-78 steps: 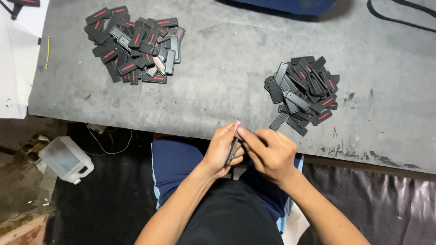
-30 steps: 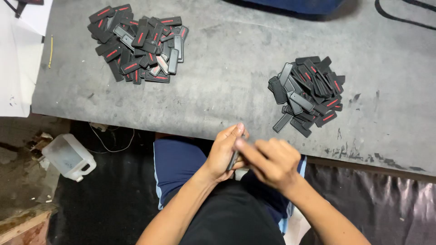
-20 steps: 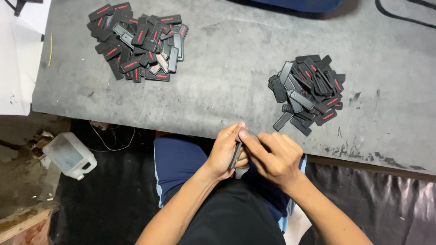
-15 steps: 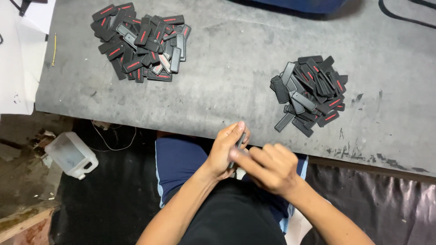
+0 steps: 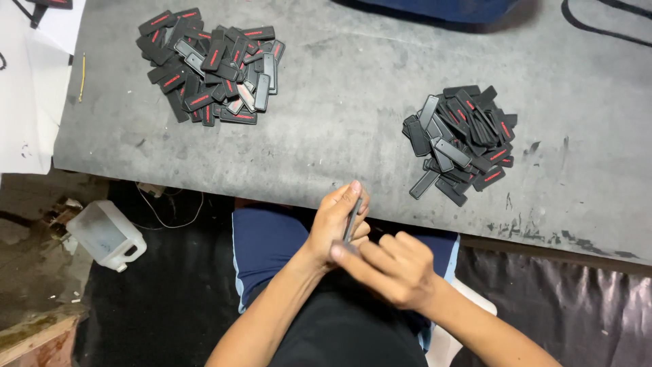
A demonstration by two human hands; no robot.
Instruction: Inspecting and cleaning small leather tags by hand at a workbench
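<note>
Fingers (image 5: 348, 197) of left hand (image 5: 337, 221) pinch a thin dark strip (image 5: 352, 219) upright at table (image 5: 353, 129) edge | right hand (image 5: 394, 265) fingertips press its lower end | black tag pile (image 5: 460, 143) at 1 o'clock, another pile (image 5: 209, 64) at 11 | translucent jug (image 5: 105, 234) at 9, contents unclear

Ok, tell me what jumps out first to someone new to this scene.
Two heaps of small black tags with red marks on the grey table: the larger pile far left, the smaller pile to the right. At the near edge, the left hand holds one thin dark strip upright while the right hand touches its lower end.
</note>
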